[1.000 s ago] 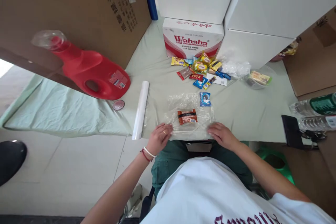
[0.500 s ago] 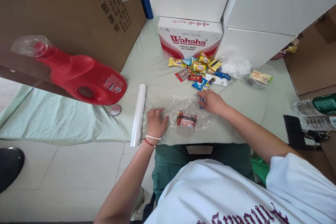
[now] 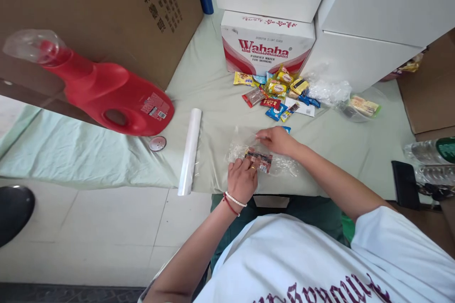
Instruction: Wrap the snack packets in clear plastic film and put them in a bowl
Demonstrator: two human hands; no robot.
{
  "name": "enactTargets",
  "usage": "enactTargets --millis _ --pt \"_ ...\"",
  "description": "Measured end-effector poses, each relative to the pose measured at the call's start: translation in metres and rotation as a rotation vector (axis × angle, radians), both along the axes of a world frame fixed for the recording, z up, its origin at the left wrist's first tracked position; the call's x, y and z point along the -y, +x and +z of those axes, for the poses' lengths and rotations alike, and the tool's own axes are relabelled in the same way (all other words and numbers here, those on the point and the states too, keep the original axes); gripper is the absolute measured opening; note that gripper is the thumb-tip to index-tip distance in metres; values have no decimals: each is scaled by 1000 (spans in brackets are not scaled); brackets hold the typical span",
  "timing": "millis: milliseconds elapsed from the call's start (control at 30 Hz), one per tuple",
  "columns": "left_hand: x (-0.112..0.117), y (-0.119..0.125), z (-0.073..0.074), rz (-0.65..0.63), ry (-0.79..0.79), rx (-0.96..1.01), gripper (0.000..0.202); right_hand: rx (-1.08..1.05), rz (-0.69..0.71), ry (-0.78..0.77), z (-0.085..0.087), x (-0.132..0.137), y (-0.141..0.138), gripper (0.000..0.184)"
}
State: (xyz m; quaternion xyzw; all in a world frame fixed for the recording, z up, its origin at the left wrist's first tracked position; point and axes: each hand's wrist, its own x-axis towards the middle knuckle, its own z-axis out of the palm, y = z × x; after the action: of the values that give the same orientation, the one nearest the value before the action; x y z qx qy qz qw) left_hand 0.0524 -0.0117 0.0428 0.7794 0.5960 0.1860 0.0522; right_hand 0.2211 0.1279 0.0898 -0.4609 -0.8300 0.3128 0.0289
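Note:
A dark red snack packet lies on a crumpled sheet of clear plastic film near the table's front edge. My left hand rests on the packet's left part with its fingers stretched out, a ring on one of them. Just above the packet, my right hand pinches the film's far edge and lifts it a little. A small blue packet peeks out behind my right hand, mostly hidden by it.
Left stand a roll of clear film, a round tin and a red jug. Several wrapped snacks lie before a Wahaha carton. Plastic bags sit right of them, bottles farther right.
My left hand has moved right, from beside the film onto the red packet. My right hand has shifted left, away from the blue packet, and now grips the film's far edge.

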Motion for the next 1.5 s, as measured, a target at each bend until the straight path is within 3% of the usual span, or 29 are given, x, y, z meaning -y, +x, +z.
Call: enactTargets --millis 133,300,333,400,467,533,600,667,800,967,1067,1133,1233,1300,1400,1500 --pt "-3 -5 -11 32 -56 84 24 -46 269 51 -10 56 6 45" --pt "14 -31 -30 -44 -69 530 27 11 293 140 -37 95 1 58" --pt "17 -37 -33 26 -56 631 28 44 290 147 -38 97 -1 58" --pt "16 -47 -37 317 -7 730 29 113 282 147 -36 97 -5 57" --pt "7 -52 -38 609 26 677 35 140 276 138 -31 95 -8 56" --pt "-8 -52 -38 712 -20 575 42 134 273 120 -24 91 -9 54" --pt "-24 -48 -37 681 -86 552 37 137 284 99 -18 86 -9 50" --pt "-34 -42 -35 603 -105 627 21 153 303 83 -15 82 -10 45" --pt "-31 -23 -27 469 -97 768 7 144 308 52 -18 77 -11 40" --pt "-7 -5 -18 90 -13 689 23 -63 389 117 -25 81 3 40" --pt "2 -1 -18 -2 -10 454 36 -224 462 80 -24 82 22 41" --pt "7 2 -20 -6 -25 297 43 -271 325 37 -24 83 33 40" --pt "14 11 -26 -22 -25 155 50 -139 -218 106 -34 86 44 39" --pt "19 18 -32 -44 -24 104 56 34 -485 166 -45 93 48 41" --pt "24 26 -41 -79 -39 60 65 144 -529 181 -56 106 52 38" --pt "27 31 -48 -86 -55 37 66 54 -510 199 -51 111 57 20"
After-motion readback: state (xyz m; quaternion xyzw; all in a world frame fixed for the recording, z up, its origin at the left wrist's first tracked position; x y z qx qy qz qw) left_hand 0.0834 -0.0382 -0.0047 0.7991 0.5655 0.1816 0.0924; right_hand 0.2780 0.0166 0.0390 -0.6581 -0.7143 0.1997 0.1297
